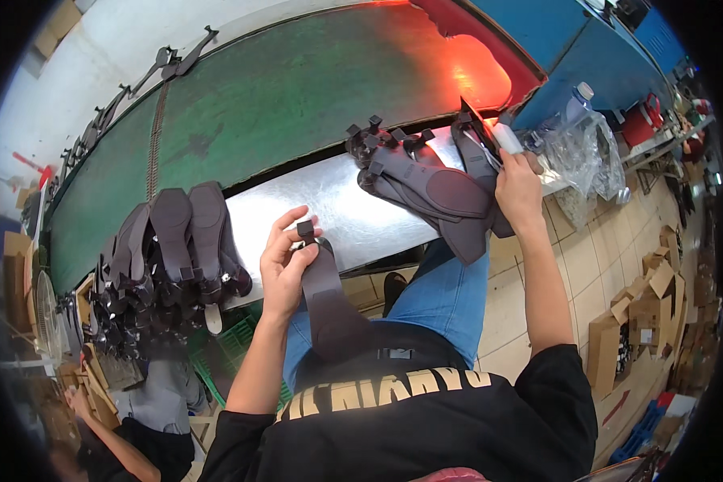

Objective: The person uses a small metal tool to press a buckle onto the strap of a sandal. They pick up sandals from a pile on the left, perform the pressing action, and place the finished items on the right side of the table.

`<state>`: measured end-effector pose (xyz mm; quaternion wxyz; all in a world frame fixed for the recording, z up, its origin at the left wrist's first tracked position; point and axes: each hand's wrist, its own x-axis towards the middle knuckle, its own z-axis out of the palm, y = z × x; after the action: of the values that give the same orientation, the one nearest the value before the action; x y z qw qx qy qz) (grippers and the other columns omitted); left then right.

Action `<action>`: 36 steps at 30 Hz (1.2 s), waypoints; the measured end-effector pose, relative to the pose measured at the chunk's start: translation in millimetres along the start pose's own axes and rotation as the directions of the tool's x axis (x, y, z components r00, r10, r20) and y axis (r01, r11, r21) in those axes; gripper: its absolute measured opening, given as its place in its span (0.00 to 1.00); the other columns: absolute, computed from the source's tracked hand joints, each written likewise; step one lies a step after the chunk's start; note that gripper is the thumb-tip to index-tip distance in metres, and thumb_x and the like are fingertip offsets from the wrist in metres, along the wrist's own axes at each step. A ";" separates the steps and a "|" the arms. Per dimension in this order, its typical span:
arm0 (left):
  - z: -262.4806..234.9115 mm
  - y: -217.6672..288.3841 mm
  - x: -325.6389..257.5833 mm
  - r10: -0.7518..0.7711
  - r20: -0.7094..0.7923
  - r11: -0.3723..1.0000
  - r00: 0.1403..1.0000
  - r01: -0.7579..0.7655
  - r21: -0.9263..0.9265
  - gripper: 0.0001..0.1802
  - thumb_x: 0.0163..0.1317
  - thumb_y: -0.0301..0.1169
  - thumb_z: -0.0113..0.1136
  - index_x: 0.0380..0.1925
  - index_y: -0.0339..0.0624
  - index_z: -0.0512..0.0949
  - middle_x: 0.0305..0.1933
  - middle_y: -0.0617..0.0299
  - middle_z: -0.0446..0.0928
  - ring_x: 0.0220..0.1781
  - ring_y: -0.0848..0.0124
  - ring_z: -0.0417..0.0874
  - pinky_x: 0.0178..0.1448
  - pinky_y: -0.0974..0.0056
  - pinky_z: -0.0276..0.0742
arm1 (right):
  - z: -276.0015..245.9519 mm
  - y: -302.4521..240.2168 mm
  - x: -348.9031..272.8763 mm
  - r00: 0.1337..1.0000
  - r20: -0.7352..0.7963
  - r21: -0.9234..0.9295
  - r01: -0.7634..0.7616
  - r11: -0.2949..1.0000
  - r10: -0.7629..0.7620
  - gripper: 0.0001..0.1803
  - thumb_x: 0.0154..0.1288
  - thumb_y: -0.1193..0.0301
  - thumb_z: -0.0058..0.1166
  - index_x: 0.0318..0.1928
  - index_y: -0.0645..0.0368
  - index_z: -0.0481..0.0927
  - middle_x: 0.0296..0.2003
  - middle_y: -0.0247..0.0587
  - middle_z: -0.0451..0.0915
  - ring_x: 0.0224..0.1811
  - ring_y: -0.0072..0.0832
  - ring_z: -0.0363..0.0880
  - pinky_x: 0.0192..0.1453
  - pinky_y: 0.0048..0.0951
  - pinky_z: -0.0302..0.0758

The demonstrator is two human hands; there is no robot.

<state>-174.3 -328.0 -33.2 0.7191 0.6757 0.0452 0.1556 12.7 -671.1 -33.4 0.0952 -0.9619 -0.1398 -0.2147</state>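
Matte dark sole gripped.
My left hand [283, 261] clasps a smooth heeled sole [327, 293]; my right hand [518, 183] grips a white tube [507, 137] at the steel table's [329, 205] right edge.

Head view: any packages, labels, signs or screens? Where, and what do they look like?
Clear plastic bag: right end of the metal table, crumpled, see-through.
Clear plastic bottle: behind the bag, white cap.
Cardboard boxes: on the tiled floor at right, brown, flaps open.
Cardboard box: upper left by the wall, brown.
Shirt print: on the person's black shirt, yellow lettering.
No screens or signs visible.
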 end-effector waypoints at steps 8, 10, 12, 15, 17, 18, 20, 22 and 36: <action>1.5 -7.5 2.6 -0.147 0.111 0.987 0.983 0.154 -0.056 0.38 0.55 0.28 0.59 0.68 0.38 0.60 0.60 0.53 0.72 0.59 0.69 0.73 0.61 0.65 0.67 | 11.5 2.9 24.8 0.902 -0.430 0.295 0.099 0.950 0.039 0.15 0.60 0.79 0.50 0.48 0.63 0.81 0.32 0.48 0.82 0.34 0.43 0.82 0.40 0.38 0.76; 1.3 -7.3 -2.3 -0.129 0.216 0.989 0.968 0.140 -0.037 0.47 0.52 0.34 0.65 0.71 0.38 0.54 0.60 0.52 0.71 0.59 0.68 0.72 0.62 0.64 0.66 | -0.2 -12.3 24.5 0.916 -0.325 0.513 -0.038 0.857 0.235 0.15 0.63 0.77 0.51 0.49 0.63 0.80 0.29 0.43 0.81 0.28 0.32 0.79 0.35 0.32 0.75; 3.7 0.4 -7.2 -0.143 0.286 0.987 0.947 0.158 -0.030 0.55 0.45 0.36 0.71 0.73 0.38 0.51 0.61 0.51 0.69 0.59 0.67 0.71 0.64 0.64 0.64 | -2.4 -11.0 20.5 0.900 -0.245 0.750 -0.059 0.658 0.360 0.14 0.67 0.74 0.52 0.52 0.64 0.80 0.26 0.30 0.78 0.23 0.13 0.70 0.25 0.18 0.67; 3.0 12.7 -14.1 -0.228 0.331 0.967 0.916 0.253 -0.035 0.63 0.37 0.35 0.76 0.73 0.38 0.49 0.63 0.51 0.66 0.59 0.65 0.71 0.65 0.64 0.63 | -34.0 -18.2 -11.0 0.866 0.100 0.924 -0.264 0.277 0.489 0.16 0.65 0.74 0.56 0.52 0.66 0.79 0.28 0.28 0.79 0.19 0.09 0.67 0.19 0.14 0.60; 2.3 12.5 -16.3 -0.273 0.370 0.947 0.888 0.315 -0.056 0.62 0.37 0.35 0.76 0.73 0.37 0.50 0.62 0.50 0.67 0.59 0.64 0.71 0.65 0.63 0.64 | -44.4 -19.0 -39.8 0.811 0.299 0.926 -0.373 0.051 0.502 0.17 0.64 0.74 0.57 0.53 0.67 0.79 0.30 0.28 0.80 0.16 0.08 0.65 0.16 0.13 0.57; 1.9 8.9 -18.4 -0.274 0.388 0.933 0.880 0.341 -0.114 0.59 0.37 0.33 0.75 0.71 0.35 0.54 0.60 0.51 0.70 0.61 0.62 0.72 0.65 0.61 0.64 | -38.7 -18.2 -54.9 0.783 0.382 0.907 -0.419 -0.038 0.490 0.18 0.64 0.74 0.58 0.53 0.67 0.78 0.30 0.29 0.81 0.14 0.09 0.63 0.15 0.13 0.57; 3.7 7.7 -18.8 -0.299 0.471 0.880 0.830 0.431 -0.201 0.57 0.37 0.30 0.74 0.70 0.34 0.56 0.59 0.50 0.71 0.62 0.61 0.72 0.66 0.60 0.65 | -25.1 -17.5 -86.5 0.750 0.494 0.847 -0.530 -0.047 0.439 0.17 0.63 0.74 0.58 0.52 0.66 0.79 0.32 0.31 0.81 0.17 0.09 0.65 0.17 0.12 0.58; 5.2 6.5 -20.6 -0.300 0.522 0.840 0.798 0.481 -0.252 0.52 0.38 0.27 0.72 0.68 0.33 0.59 0.59 0.50 0.72 0.61 0.61 0.72 0.66 0.59 0.66 | -21.8 -18.6 -98.1 0.756 0.515 0.820 -0.572 0.024 0.403 0.16 0.63 0.75 0.58 0.52 0.66 0.79 0.31 0.30 0.81 0.18 0.09 0.66 0.19 0.12 0.60; -0.9 12.9 -42.6 -0.529 0.293 0.786 0.797 0.590 -0.185 0.50 0.40 0.43 0.70 0.64 0.30 0.63 0.49 0.58 0.74 0.50 0.69 0.77 0.56 0.69 0.72 | -50.5 -151.5 -95.8 0.771 0.587 0.810 -0.566 0.156 -0.247 0.21 0.71 0.76 0.43 0.63 0.56 0.74 0.23 0.27 0.70 0.25 0.12 0.66 0.28 0.15 0.67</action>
<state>-217.1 -338.8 -26.8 0.8170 0.5415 0.1413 -0.1387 -137.0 -562.4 -11.9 0.6609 -0.6881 -0.1530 0.2576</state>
